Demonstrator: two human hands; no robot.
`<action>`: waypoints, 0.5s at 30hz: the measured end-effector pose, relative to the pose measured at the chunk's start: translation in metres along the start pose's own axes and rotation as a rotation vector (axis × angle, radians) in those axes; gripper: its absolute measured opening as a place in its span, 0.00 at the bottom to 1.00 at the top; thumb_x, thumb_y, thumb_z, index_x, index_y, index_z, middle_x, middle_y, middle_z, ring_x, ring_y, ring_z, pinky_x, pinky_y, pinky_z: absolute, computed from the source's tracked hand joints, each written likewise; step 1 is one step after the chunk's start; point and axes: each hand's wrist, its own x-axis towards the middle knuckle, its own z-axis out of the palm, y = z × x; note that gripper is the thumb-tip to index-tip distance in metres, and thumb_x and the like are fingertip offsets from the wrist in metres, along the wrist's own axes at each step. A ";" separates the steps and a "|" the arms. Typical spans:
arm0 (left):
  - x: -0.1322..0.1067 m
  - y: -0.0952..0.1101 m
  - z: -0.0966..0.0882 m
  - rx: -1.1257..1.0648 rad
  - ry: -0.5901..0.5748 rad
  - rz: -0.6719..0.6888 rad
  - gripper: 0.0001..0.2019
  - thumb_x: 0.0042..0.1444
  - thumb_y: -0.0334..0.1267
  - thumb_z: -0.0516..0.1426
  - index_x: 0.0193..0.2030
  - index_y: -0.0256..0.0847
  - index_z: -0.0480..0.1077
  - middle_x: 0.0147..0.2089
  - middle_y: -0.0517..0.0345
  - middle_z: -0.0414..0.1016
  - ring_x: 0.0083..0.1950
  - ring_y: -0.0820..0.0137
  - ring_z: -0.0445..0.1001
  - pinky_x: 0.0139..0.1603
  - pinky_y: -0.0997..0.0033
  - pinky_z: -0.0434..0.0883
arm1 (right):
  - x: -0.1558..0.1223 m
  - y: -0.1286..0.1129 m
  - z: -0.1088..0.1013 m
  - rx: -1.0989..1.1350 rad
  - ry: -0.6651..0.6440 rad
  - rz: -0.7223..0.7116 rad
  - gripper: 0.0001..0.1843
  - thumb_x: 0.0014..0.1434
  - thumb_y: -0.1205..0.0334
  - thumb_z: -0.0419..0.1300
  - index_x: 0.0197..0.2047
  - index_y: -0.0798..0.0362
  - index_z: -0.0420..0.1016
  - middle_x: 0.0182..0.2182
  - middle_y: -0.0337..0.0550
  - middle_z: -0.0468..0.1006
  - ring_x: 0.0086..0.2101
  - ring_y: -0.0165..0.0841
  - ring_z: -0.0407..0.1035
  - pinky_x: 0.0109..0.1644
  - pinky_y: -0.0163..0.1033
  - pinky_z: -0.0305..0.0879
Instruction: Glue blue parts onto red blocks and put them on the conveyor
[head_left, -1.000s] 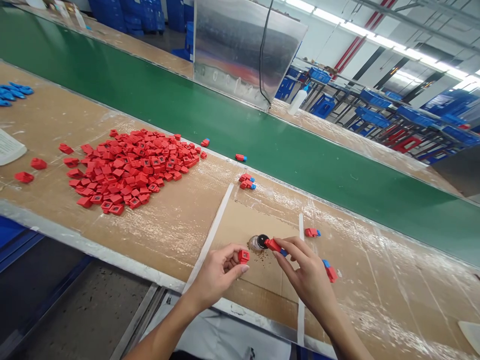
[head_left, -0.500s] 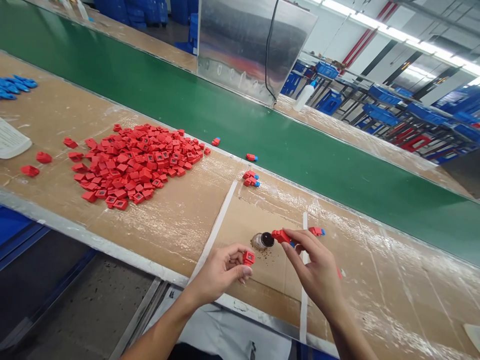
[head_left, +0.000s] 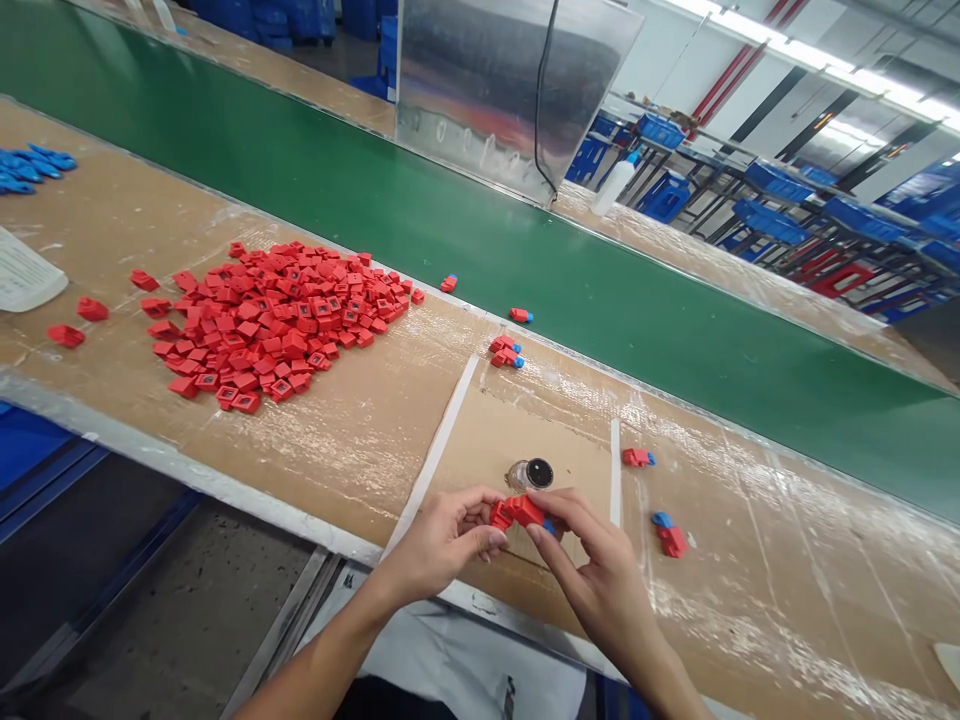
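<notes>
The left hand (head_left: pixel 442 548) and right hand (head_left: pixel 604 572) are together at the near edge of the table (head_left: pixel 360 450), fingers of both closed on one red plastic part (head_left: pixel 519 512). The part is held between the hands, over a cardboard sheet (head_left: pixel 525 425). It shows a squared red block toward the left hand, a longer red body running right, and a blue tip beside the right hand's fingers. Whether block and body are one piece or two cannot be confirmed from this view.

A small glass jar (head_left: pixel 529 475) with a round black end lies on its side on the cardboard sheet, just beyond the hands and not touching them. White tape strips (head_left: pixel 442 450) run along the sheet's left and right sides.

Loose red-and-blue assemblies (head_left: pixel 637 457) lie on the table right of the sheet and beyond it. A large heap of red parts (head_left: pixel 277 320) lies to the left, with blue plastic parts (head_left: pixel 34 168) and a paper sheet (head_left: pixel 26 275) further left. A green conveyor belt (head_left: pixel 300 130) runs behind the table, with a metal panel (head_left: pixel 510 90) standing past it
</notes>
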 end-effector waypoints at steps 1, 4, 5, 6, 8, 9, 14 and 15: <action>0.000 0.000 0.000 0.001 -0.001 0.001 0.10 0.59 0.36 0.59 0.47 0.38 0.73 0.33 0.59 0.72 0.33 0.73 0.69 0.37 0.74 0.67 | 0.000 0.001 0.000 -0.004 -0.003 0.003 0.11 0.67 0.63 0.56 0.52 0.51 0.72 0.40 0.45 0.75 0.34 0.33 0.69 0.39 0.38 0.68; 0.000 -0.002 0.000 -0.007 -0.002 -0.004 0.13 0.58 0.37 0.59 0.49 0.38 0.73 0.33 0.59 0.73 0.32 0.73 0.69 0.36 0.73 0.68 | -0.001 0.002 0.001 -0.008 -0.010 0.009 0.11 0.67 0.62 0.56 0.52 0.51 0.73 0.40 0.46 0.75 0.34 0.34 0.69 0.39 0.38 0.68; 0.001 -0.003 0.000 -0.010 -0.002 -0.006 0.13 0.58 0.37 0.59 0.50 0.38 0.73 0.34 0.58 0.73 0.32 0.73 0.69 0.36 0.73 0.68 | -0.002 0.002 0.001 -0.007 -0.013 0.009 0.11 0.67 0.63 0.56 0.52 0.51 0.73 0.40 0.46 0.75 0.34 0.34 0.69 0.39 0.38 0.68; 0.001 -0.003 0.000 -0.014 -0.005 -0.008 0.14 0.58 0.37 0.59 0.50 0.38 0.73 0.34 0.58 0.73 0.32 0.73 0.69 0.35 0.73 0.68 | -0.002 0.002 0.001 -0.006 -0.016 0.008 0.11 0.67 0.63 0.56 0.52 0.51 0.73 0.40 0.46 0.75 0.34 0.34 0.69 0.39 0.38 0.68; 0.001 -0.003 0.000 -0.024 -0.015 -0.015 0.15 0.58 0.37 0.59 0.51 0.38 0.73 0.34 0.57 0.74 0.32 0.73 0.69 0.35 0.73 0.68 | -0.004 0.002 0.002 -0.007 -0.023 0.005 0.11 0.67 0.64 0.57 0.52 0.50 0.73 0.40 0.45 0.75 0.35 0.34 0.70 0.39 0.38 0.68; 0.001 -0.002 0.000 -0.027 -0.023 -0.021 0.15 0.58 0.37 0.59 0.51 0.37 0.72 0.34 0.57 0.74 0.32 0.74 0.69 0.35 0.73 0.68 | -0.004 0.002 0.002 -0.008 -0.029 0.004 0.11 0.67 0.64 0.56 0.51 0.50 0.73 0.40 0.46 0.75 0.36 0.34 0.70 0.40 0.38 0.68; 0.001 -0.001 -0.002 0.019 -0.040 -0.039 0.11 0.59 0.35 0.56 0.48 0.36 0.73 0.32 0.59 0.72 0.30 0.75 0.67 0.33 0.75 0.67 | -0.009 0.004 0.007 -0.020 -0.091 -0.010 0.10 0.68 0.67 0.53 0.50 0.51 0.72 0.39 0.45 0.72 0.39 0.35 0.70 0.43 0.37 0.67; 0.001 -0.001 -0.003 0.035 -0.045 -0.044 0.10 0.59 0.35 0.56 0.46 0.36 0.73 0.31 0.60 0.71 0.30 0.75 0.67 0.33 0.75 0.66 | -0.010 0.005 0.008 -0.019 -0.101 -0.013 0.11 0.68 0.67 0.53 0.50 0.51 0.72 0.39 0.45 0.72 0.38 0.34 0.70 0.42 0.37 0.66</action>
